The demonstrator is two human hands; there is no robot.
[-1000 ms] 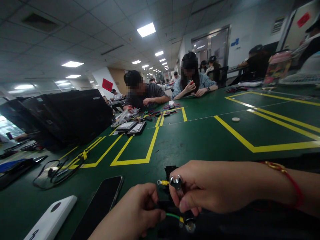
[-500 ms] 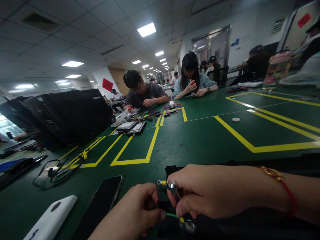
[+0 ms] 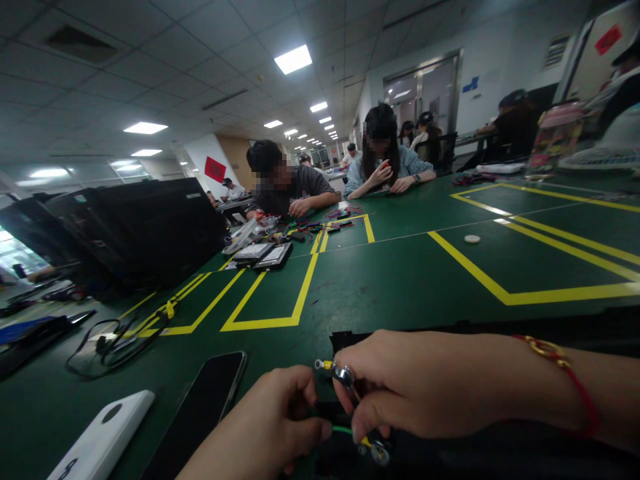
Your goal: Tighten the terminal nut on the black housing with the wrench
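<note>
My left hand (image 3: pixel 280 413) is closed, thumb and fingers pinching a green wire (image 3: pixel 342 430) that comes out past the thumb tip. My right hand (image 3: pixel 390 380) is wrapped around a small shiny wrench (image 3: pixel 343 375), its metal head showing above the fingers. Beside that head a ring terminal (image 3: pixel 319 365) with a yellow sleeve sticks up. Below the right thumb, another yellow-sleeved end lies by a round metal part (image 3: pixel 380 455). Both hands are over a dark, black casing (image 3: pixel 450 460), whose inside is too dark to make out.
A black phone (image 3: pixel 200 400) and a white box-like device (image 3: pixel 103 437) lie to the left. Farther off are a black cable (image 3: pixel 120 343), hard drives (image 3: pixel 274 257) and a large black case (image 3: pixel 135 233). A white disc (image 3: pixel 471 239) rests within yellow tape. Two people sit across the green table (image 3: pixel 380 280).
My right hand has turned slightly, tilting the wrench head, and its thumb is a little lower near the yellow-sleeved end. My left hand stays in place.
</note>
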